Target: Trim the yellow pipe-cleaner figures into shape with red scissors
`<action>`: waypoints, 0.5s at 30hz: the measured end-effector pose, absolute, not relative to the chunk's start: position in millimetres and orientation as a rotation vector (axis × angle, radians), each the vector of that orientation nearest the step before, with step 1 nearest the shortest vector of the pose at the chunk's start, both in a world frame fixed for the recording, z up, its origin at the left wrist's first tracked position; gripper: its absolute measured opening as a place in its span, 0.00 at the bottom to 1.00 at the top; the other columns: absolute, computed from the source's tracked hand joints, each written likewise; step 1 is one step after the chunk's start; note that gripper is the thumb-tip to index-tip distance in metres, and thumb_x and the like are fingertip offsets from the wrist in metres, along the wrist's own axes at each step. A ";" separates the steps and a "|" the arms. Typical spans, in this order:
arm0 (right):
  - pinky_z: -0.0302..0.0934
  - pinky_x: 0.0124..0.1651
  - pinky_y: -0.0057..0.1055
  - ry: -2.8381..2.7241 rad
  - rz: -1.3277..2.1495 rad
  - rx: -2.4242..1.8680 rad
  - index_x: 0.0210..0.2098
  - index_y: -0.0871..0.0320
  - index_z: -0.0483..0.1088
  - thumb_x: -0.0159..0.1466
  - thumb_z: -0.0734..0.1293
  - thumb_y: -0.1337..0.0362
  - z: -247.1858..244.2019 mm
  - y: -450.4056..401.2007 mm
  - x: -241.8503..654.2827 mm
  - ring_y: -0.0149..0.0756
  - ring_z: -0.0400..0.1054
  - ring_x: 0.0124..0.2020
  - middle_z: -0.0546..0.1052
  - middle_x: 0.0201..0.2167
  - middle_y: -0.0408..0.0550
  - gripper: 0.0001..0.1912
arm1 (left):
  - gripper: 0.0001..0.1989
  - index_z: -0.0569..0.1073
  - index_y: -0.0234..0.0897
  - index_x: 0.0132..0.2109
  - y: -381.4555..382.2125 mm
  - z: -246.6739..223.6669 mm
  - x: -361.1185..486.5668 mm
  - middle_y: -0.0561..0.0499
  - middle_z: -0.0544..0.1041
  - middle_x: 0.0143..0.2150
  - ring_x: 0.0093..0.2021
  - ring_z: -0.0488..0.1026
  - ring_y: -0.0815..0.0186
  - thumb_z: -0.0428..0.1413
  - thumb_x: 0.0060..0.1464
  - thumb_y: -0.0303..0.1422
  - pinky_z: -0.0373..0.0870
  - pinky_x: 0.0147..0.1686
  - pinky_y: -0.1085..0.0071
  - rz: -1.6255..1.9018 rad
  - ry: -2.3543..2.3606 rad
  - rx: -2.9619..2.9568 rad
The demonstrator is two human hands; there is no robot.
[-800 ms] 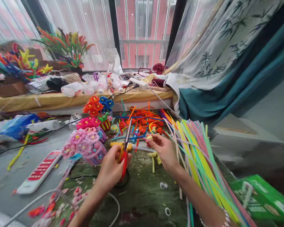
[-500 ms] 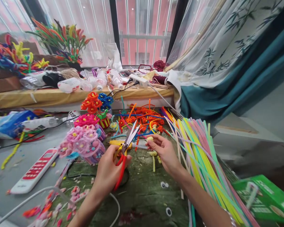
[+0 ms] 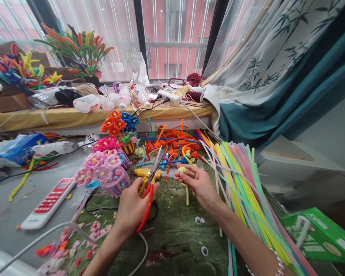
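Observation:
My left hand (image 3: 130, 207) is wrapped round the red and yellow handles of a pair of scissors (image 3: 148, 214), whose blades point up and away and look nearly closed. Between the fingertips of my right hand (image 3: 200, 187) is a small pale-yellow pipe cleaner piece (image 3: 182, 168), fuzzy and bunched up. The blade tips stand to its left, apart from it. Behind the scissors lies a yellow glue gun (image 3: 140, 173), partly covered by them. A loose pale-yellow pipe cleaner bit (image 3: 187, 195) rests on the green mat (image 3: 175, 237) below my right fingers.
Pink and purple pipe cleaner flowers (image 3: 106, 166) stand left of the scissors. Orange and blue pipe cleaner pieces (image 3: 178, 140) lie behind. A long bundle of pipe cleaners (image 3: 244, 184) fills the right. A white-and-red remote (image 3: 48, 203), googly eyes (image 3: 204, 251) and a green box (image 3: 319, 234) are around.
The scissor blades, slightly apart before, have come together and shifted a little left. My right fingers have turned slightly, still holding the yellow piece. The view has shifted a little.

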State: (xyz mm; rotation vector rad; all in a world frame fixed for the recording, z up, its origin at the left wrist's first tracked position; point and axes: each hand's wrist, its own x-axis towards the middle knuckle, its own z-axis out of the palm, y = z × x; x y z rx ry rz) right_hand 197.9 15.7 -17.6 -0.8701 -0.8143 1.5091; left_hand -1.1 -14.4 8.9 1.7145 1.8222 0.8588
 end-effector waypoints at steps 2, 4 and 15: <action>0.68 0.37 0.27 -0.828 1.509 -0.861 0.38 0.60 0.76 0.48 0.81 0.59 -18.0 14.8 197.0 0.32 0.78 0.30 0.83 0.29 0.46 0.21 | 0.20 0.64 0.40 0.27 -14.4 7.7 -1.6 0.57 0.69 0.22 0.24 0.64 0.68 0.52 0.50 0.53 0.59 0.24 0.74 0.887 1.809 1.730; 0.68 0.35 0.26 -0.845 1.501 -0.844 0.37 0.59 0.76 0.49 0.80 0.58 -17.7 14.2 196.8 0.32 0.77 0.29 0.83 0.28 0.46 0.20 | 0.20 0.64 0.40 0.27 -14.1 7.0 -3.0 0.58 0.65 0.21 0.23 0.62 0.69 0.52 0.51 0.53 0.57 0.23 0.75 0.919 1.800 1.748; 0.65 0.31 0.24 -0.961 1.479 -0.694 0.34 0.56 0.79 0.54 0.78 0.56 -12.7 9.5 199.5 0.28 0.74 0.26 0.81 0.26 0.42 0.13 | 0.15 0.61 0.41 0.28 -12.6 7.4 -18.4 0.62 0.56 0.19 0.19 0.56 0.71 0.55 0.54 0.44 0.52 0.22 0.75 0.938 1.687 2.105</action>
